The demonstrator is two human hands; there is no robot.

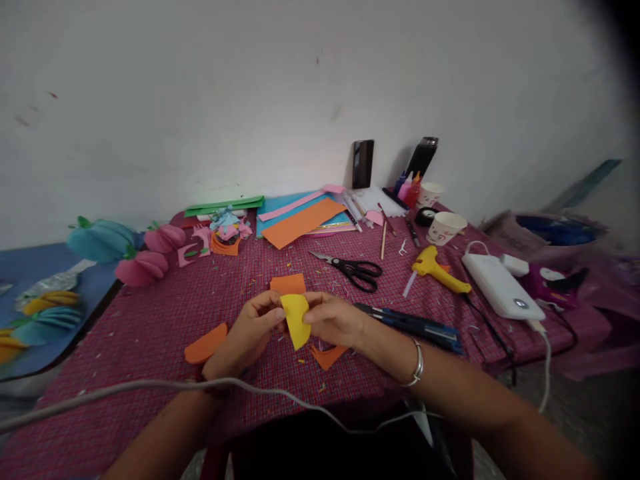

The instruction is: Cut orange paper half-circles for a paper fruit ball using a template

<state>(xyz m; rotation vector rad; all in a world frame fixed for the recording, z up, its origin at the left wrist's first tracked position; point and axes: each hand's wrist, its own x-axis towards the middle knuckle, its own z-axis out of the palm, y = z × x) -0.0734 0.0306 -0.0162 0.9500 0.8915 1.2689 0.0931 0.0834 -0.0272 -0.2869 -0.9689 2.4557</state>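
Observation:
Between my two hands is a yellow paper piece with one curved edge, held above the table. My left hand pinches its left side. Fingers of my right hand are closed on its right edge. Just behind the hands lies an orange paper rectangle. A rounded stack of orange paper rests beside my left wrist, and a curved orange offcut lies below my right hand. Black-handled scissors lie partly spread behind my right hand.
A yellow glue gun, blue-black cutters and a white power bank lie to the right. Paper cups stand behind them. Paper pumpkins sit at the left, coloured sheets at the back. A white cable crosses in front.

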